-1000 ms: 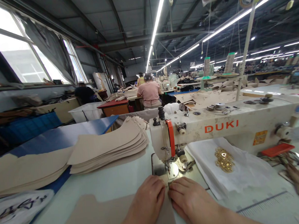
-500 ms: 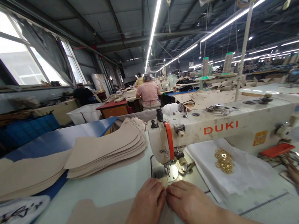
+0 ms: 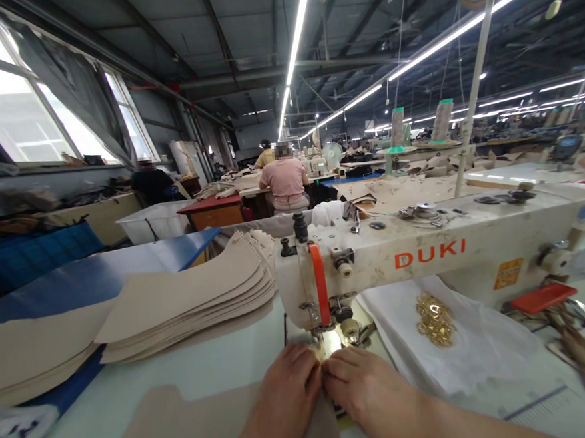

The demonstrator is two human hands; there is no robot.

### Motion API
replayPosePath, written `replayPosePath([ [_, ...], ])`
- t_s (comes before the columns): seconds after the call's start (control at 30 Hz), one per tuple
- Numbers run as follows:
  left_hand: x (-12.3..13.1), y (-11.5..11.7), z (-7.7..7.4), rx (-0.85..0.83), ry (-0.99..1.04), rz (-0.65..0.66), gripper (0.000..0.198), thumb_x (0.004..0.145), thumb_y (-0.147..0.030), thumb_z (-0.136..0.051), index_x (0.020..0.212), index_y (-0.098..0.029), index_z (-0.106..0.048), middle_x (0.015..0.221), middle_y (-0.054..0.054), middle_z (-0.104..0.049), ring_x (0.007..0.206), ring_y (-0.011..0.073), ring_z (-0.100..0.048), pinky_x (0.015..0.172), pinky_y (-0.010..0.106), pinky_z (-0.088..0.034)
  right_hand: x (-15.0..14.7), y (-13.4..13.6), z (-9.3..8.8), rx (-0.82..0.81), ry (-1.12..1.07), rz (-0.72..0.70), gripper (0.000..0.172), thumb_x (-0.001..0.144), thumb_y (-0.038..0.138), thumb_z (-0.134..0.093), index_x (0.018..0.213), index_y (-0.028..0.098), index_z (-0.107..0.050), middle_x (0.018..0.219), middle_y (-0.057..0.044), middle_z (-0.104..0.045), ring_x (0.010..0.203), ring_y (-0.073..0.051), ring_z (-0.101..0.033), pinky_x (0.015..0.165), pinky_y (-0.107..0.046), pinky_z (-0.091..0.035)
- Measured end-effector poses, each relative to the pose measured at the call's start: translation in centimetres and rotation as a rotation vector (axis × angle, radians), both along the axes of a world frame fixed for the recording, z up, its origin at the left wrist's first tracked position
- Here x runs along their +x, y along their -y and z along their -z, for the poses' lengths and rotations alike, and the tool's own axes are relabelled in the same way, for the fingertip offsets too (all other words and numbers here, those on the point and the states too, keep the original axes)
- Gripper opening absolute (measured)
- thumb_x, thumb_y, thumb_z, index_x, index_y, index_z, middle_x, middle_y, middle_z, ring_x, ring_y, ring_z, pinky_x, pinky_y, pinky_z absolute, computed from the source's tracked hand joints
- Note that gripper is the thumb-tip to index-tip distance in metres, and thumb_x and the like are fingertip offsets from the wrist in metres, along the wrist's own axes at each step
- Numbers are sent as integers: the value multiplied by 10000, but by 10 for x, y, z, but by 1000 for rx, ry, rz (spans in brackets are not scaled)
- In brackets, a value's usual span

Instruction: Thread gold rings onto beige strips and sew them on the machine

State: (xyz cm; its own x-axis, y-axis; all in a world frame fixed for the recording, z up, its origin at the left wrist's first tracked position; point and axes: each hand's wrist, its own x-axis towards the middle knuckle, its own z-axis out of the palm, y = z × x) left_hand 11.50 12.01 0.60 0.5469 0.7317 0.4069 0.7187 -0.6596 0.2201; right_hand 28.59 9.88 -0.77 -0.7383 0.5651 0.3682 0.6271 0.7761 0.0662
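Observation:
Just in front of the presser foot of the white sewing machine (image 3: 425,246), both my hands meet with their fingertips close together. My left hand (image 3: 289,393) is closed, pinching the far end of a beige fabric piece (image 3: 181,423) that lies flat on the table toward me. Beside it, my right hand (image 3: 367,387) is curled shut at the same end of the fabric. My fingers hide the edge they grip and anything small between them. The needle area (image 3: 331,340) is brightly lit right beyond the fingertips.
Left of the machine lies a stack of beige cut pieces (image 3: 188,306), with another stack (image 3: 35,347) farther left. Gold-coloured metal rings (image 3: 436,319) rest on a white cloth (image 3: 486,345) under the machine arm. A person in pink (image 3: 284,179) sits ahead.
The view has shifted, so the machine and stacks appear farther left. My hands keep their pinch and now sit closer to the needle area, where the light looks brighter.

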Motion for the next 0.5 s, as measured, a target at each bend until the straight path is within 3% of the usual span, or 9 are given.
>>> replayPosePath([
  [0.5,1,-21,5,51,102,26,215,783,-19,-553,717,-206,-637,777,22,-712,764,200,-664,726,319,-557,1,-14,2,-19,-54,47,127,852,163,-666,962,121,-618,978,-60,-667,885,-201,-600,791,-322,-483],
])
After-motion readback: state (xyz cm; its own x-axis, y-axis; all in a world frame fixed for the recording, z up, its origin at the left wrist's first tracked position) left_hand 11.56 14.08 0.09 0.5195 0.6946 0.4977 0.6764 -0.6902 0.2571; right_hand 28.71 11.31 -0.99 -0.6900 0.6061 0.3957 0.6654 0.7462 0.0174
